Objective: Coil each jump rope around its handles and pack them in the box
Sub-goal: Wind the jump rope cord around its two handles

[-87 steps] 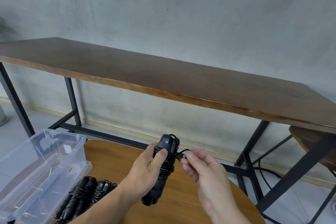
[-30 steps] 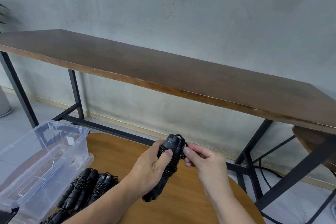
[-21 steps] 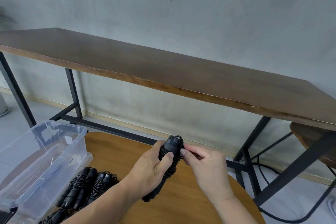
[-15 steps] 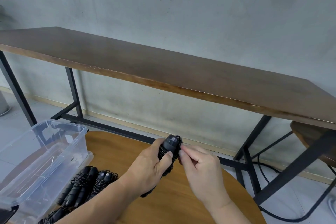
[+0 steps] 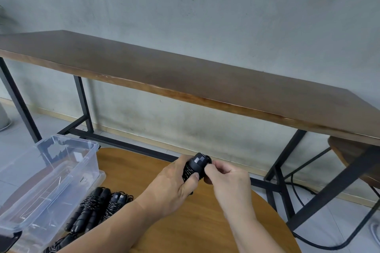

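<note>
My left hand [image 5: 172, 184] grips a black jump rope bundle [image 5: 196, 165], rope coiled round its paired handles, held above the round wooden table [image 5: 148, 172]. My right hand [image 5: 228, 178] pinches the rope at the bundle's top end, fingers curled against it. The lower part of the bundle is hidden behind my left hand. A clear plastic box [image 5: 67, 172] stands at the table's left side, tilted on its lid. Several coiled black jump ropes [image 5: 96, 209] lie on the table beside the box.
A long dark wooden bench table [image 5: 185, 80] on black metal legs runs along the grey wall behind. A second round wooden top [image 5: 349, 154] sits at the right under it. Black cables [image 5: 298, 191] trail on the floor at right.
The loose rope end my right hand held out to the side has been brought in against the bundle's top. Both hands and the bundle sank slightly lower and tilted toward me.
</note>
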